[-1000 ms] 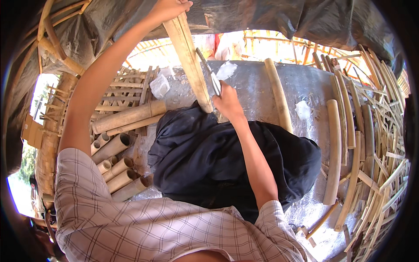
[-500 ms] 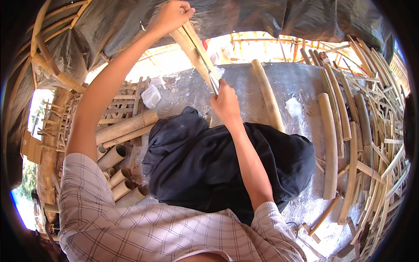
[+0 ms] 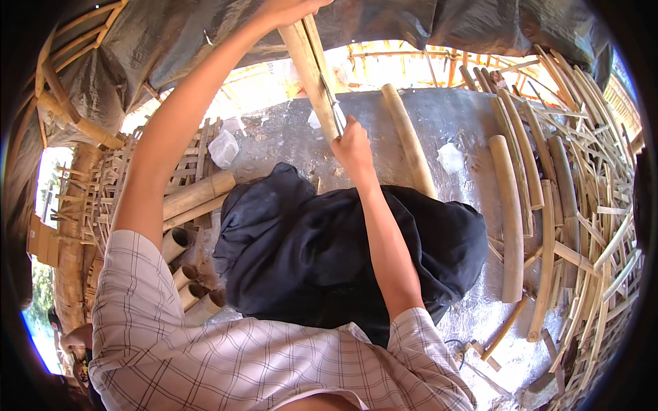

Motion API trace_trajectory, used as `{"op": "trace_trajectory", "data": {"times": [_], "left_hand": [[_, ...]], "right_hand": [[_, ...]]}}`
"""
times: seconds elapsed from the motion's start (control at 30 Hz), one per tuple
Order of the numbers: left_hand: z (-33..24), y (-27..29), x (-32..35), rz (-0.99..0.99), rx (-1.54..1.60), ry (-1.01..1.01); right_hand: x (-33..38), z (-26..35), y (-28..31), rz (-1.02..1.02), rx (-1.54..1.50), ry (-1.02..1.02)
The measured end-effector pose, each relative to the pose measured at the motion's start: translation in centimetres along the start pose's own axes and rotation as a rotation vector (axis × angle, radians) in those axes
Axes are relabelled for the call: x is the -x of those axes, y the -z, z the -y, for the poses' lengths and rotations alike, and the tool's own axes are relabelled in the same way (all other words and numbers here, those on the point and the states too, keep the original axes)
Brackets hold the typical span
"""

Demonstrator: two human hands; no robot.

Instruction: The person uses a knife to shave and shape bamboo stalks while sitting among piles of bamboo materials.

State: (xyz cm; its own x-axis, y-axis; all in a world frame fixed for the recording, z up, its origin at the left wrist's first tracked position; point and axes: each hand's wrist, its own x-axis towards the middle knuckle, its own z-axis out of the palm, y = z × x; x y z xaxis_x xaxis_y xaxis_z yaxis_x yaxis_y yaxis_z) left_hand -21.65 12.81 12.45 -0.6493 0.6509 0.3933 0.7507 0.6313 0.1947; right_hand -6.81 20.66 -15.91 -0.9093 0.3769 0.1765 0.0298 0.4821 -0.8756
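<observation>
Up ahead a split bamboo piece (image 3: 306, 68) slants up and away from me, with a dark lengthwise gap between its two halves. My left hand (image 3: 293, 9) is closed around its upper end, partly cut off by the top of the picture. At the lower end my right hand (image 3: 354, 151) is wrapped round a knife, whose handle the fingers hide. The knife's pale metal blade (image 3: 338, 115) sits in the gap of the bamboo. Below both arms, black cloth (image 3: 308, 253) covers my lap.
A long bamboo pole (image 3: 410, 140) lies on the dark sheet (image 3: 452, 109) ahead. More bamboo lengths (image 3: 507, 219) and a heap of thin strips (image 3: 603, 240) are at the right. Cut bamboo tubes (image 3: 195, 195) lie at the left, near a crumpled clear plastic bag (image 3: 223, 148).
My left hand and the bamboo's upper end have moved up and slightly right, and the bamboo stands steeper. The right hand still grips the knife; the whole view has shifted a little.
</observation>
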Motion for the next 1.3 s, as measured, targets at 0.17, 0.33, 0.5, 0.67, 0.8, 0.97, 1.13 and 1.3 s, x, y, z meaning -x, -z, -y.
{"op": "trace_trajectory", "data": {"times": [0.17, 0.33, 0.5, 0.67, 0.8, 0.97, 1.13, 1.3], "left_hand": [[0.6, -1.7, -2.6, -0.014, -0.037, -0.032], [0.9, -2.2, -3.8, 0.037, -0.029, -0.037], [0.4, -2.3, -3.8, 0.062, -0.026, -0.009], [-1.2, -3.2, -3.7, 0.025, -0.013, -0.018], [0.9, -3.0, -4.3, 0.029, 0.007, -0.023], [-0.1, -2.8, -3.1, 0.048, 0.125, 0.048], [0.1, -2.5, -0.7, -0.235, 0.07, -0.078], [-0.7, -3.8, 6.4, -1.066, 0.234, -0.194]], "right_hand": [[-0.1, -3.1, -0.7, -0.003, 0.029, -0.056], [-0.1, -4.5, -1.2, -0.024, 0.062, -0.061], [1.0, -7.2, -1.3, 0.071, 0.149, -0.228], [1.8, -7.4, -1.0, 0.117, 0.199, -0.3], [1.4, -6.0, -2.1, 0.125, 0.186, -0.401], [3.0, -9.6, -2.1, 0.179, 0.244, -0.402], [3.8, -10.6, -4.3, 0.155, 0.235, -0.391], [3.7, -9.0, -1.6, 0.219, 0.203, -0.402]]}}
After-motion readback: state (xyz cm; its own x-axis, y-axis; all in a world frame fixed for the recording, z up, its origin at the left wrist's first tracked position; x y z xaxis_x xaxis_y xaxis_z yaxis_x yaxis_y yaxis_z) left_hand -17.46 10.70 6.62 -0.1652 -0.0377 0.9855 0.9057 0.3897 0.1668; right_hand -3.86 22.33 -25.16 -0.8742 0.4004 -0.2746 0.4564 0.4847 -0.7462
